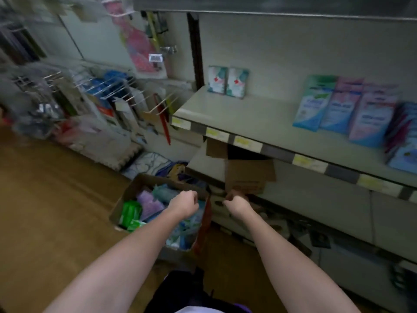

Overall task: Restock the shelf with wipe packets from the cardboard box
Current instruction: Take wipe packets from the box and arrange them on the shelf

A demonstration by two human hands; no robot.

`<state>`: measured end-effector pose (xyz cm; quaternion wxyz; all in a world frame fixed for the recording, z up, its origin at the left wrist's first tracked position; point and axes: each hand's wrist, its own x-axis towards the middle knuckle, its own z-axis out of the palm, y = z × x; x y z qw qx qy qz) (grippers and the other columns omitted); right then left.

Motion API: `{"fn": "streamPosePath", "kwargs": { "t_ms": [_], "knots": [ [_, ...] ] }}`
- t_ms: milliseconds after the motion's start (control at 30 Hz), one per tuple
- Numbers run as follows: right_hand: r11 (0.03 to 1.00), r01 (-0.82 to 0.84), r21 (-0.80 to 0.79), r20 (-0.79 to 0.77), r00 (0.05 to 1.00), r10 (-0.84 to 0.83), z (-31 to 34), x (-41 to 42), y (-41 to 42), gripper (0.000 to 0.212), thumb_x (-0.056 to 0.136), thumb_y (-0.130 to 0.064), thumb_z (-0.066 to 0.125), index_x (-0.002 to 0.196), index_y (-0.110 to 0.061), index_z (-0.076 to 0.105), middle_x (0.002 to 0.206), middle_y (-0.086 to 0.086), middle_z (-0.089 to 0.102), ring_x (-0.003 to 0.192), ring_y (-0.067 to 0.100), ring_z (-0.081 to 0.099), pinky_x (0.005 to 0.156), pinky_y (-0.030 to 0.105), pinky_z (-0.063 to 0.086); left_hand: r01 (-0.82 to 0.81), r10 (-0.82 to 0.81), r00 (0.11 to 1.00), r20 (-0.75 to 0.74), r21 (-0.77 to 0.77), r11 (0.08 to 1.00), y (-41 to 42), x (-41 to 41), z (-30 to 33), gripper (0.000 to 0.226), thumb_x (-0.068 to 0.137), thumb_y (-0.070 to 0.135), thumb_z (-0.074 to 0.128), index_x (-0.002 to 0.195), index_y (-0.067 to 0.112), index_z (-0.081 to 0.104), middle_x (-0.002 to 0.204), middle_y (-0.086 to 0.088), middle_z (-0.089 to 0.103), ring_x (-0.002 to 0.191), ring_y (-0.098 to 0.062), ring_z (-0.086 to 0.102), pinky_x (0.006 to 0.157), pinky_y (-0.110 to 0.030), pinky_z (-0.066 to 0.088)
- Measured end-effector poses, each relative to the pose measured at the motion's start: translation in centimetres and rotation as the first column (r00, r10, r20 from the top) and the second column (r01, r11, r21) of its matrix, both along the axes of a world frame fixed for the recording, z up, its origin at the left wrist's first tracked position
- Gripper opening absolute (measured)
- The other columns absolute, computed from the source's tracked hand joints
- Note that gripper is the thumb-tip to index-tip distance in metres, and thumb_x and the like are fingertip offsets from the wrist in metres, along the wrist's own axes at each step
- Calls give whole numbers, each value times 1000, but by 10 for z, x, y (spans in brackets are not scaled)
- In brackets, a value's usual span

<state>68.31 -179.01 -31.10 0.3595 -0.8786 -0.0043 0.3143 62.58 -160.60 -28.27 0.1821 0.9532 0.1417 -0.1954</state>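
Head view: blurred by motion.
Left hand [184,203]: fingers curled, over the box [128,195]; grip cannot be told.
Right hand [235,199]: fingers curled at a flap [249,175]; hold unclear.
Packets [150,204]: inside box, on floor.
Shelf [259,116]: upright packets at back and right.

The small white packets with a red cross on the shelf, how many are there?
2. One packet stands upright at the back left of the shelf; the second packet stands right beside it. More may be hidden behind.
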Motion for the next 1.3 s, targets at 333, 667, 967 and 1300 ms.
{"fn": "streamPosePath", "kwargs": {
  "t_ms": [333, 667, 967, 1300],
  "knots": [
    [995, 12, -97, -104, 994, -22, -51, -36, 116, 8, 97, -26, 56, 100, -20, 53, 104, 2, 60, 99, 20, 60, 84, 31, 50, -148, 141, 983, -121, -58, 987, 121, -29, -79, 12, 91, 27, 52, 85, 17, 54, 97, -13, 68, 94, -33, 63, 79, -39, 52],
    [984, -61, -165, -265, 964, 15, -140, -61, 229, 15, 98, -23, 47, 96, -13, 57, 92, 7, 59, 83, 25, 53, 71, 28, 40, -301, 256, 942, -219, -203, 932, 214, -32, -180, 14, 83, 10, 58, 73, 19, 54, 90, -15, 69, 90, -32, 64, 77, -32, 47],
    [938, -252, -240, -199, 958, 206, -181, -58, 258, 19, 89, -4, 52, 106, -5, 60, 112, 15, 57, 106, 32, 54, 89, 35, 47, -7, -29, 970, -242, -147, 989, 229, -10, -221, 14, 87, 18, 59, 95, 7, 63, 99, -20, 68, 96, -37, 64, 81, -40, 51],
    [678, -593, -435, -63, 771, 634, -202, -56, 243, 37, 92, -15, 52, 128, -7, 53, 130, 16, 51, 131, 34, 32, 109, 40, 32, 16, -35, 803, -595, -38, 999, 191, 13, -269, 71, 93, 34, 52, 151, 10, 18, 136, -17, 53, 124, -34, 52, 102, -42, 41]
  ]
}}
